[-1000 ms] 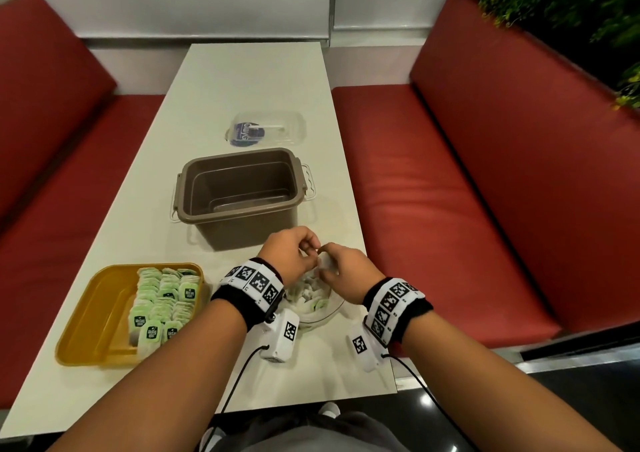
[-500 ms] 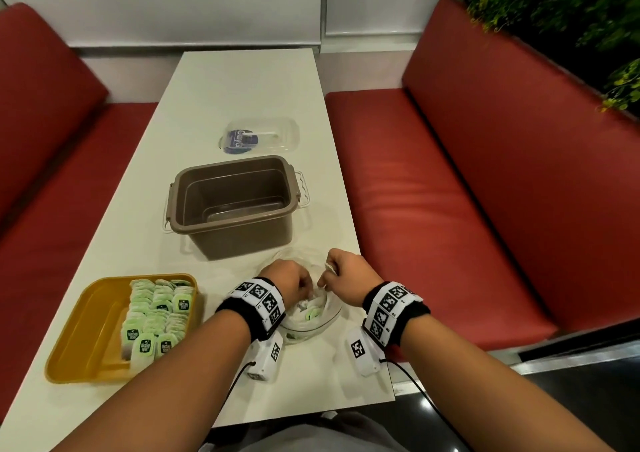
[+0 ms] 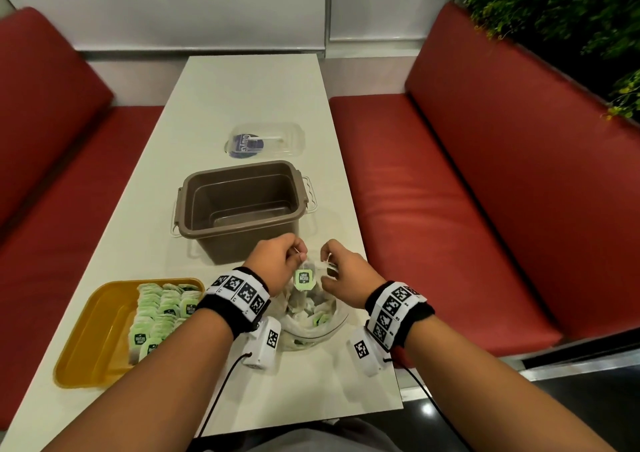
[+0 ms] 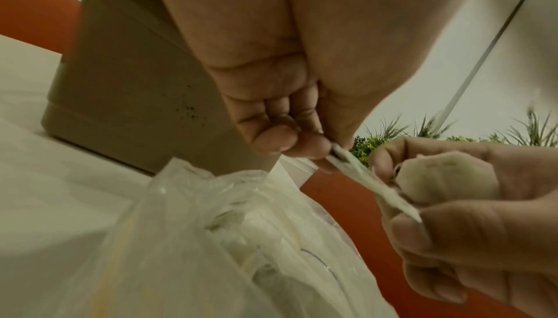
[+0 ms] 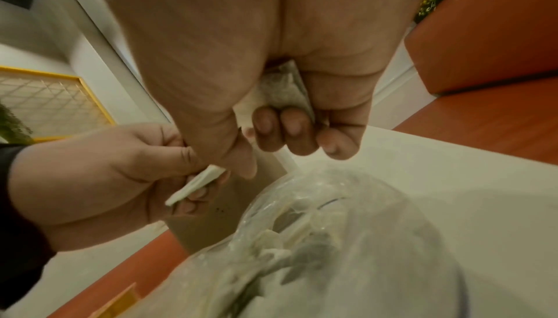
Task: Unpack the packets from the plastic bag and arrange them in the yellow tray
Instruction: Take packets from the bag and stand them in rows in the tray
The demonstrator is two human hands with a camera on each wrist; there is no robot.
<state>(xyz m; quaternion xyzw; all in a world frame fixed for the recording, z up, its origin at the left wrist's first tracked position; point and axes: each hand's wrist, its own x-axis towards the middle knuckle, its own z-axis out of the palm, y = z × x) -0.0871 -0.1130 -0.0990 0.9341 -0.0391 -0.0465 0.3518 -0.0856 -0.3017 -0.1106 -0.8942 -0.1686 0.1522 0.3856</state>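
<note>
both hands are held just above the open mouth of the plastic bag [image 3: 311, 316], close together but not touching. a flat green packet tag [image 3: 303, 277] with a dark label is pinched by the left hand [image 3: 277, 264] between thumb and curled fingertips; in the left wrist view it is seen edge-on as a thin pale strip [image 4: 362, 175]. a soft, pillowy packet [image 5: 285, 91] of grey-white fibrous paper is enclosed by the right hand [image 3: 343, 270], its fingers [image 5: 297, 132] curled over it against the palm. whether tag and pouch are joined by a string cannot be told.

the bag is thin, clear and crumpled, with glossy folds; more pale and green packets are heaped inside, blurred behind the film, and cannot be counted. it lies on the smooth white table [image 3: 249, 98], just in front of a brown rectangular plastic tub [image 3: 242, 202] with rounded corners and pale side clips.

the yellow tray [image 3: 93, 334], shallow and glossy with rounded corners, sits at the near left, well apart from the bag. its right half is filled with overlapping rows of green-labelled packets [image 3: 162, 313]; its near corner is hidden by the left forearm.

a clear lid-like piece [image 3: 265, 140] with a dark blue label lies beyond the tub; its print is too small to be read. red padded benches [image 3: 450, 192] flank the table.
</note>
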